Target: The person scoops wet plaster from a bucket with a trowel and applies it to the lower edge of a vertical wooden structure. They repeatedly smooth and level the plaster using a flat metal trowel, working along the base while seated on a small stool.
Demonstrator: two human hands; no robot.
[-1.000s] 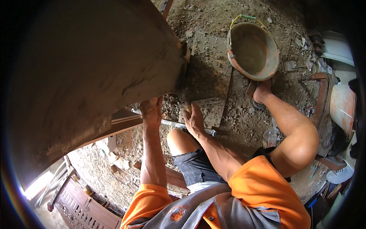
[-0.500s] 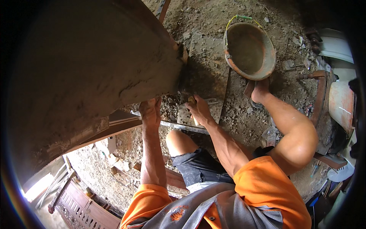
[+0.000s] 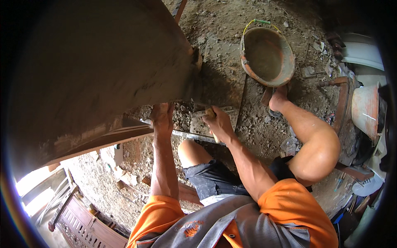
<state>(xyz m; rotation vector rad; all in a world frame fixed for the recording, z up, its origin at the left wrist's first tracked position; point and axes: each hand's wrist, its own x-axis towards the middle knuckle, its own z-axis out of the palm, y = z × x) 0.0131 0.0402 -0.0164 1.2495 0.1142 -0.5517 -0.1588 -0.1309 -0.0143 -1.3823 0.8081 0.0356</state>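
Shifted right along wall base: right hand clenched around wooden-handled trowel on rubble; left hand spread flat against plastered wall. Risk: loose stones unsettling squat near mortar bucket.

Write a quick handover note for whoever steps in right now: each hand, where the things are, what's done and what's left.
Left hand: pressed flat at the lower edge of the wall face, holding nothing.
Right hand: fingers closed on a wooden tool handle, over the metal straightedge.
Orange mortar bucket: on the rubble floor beyond the right foot.
Done: the wall face looks evenly coated.
Left: probably finishing the bottom edge.
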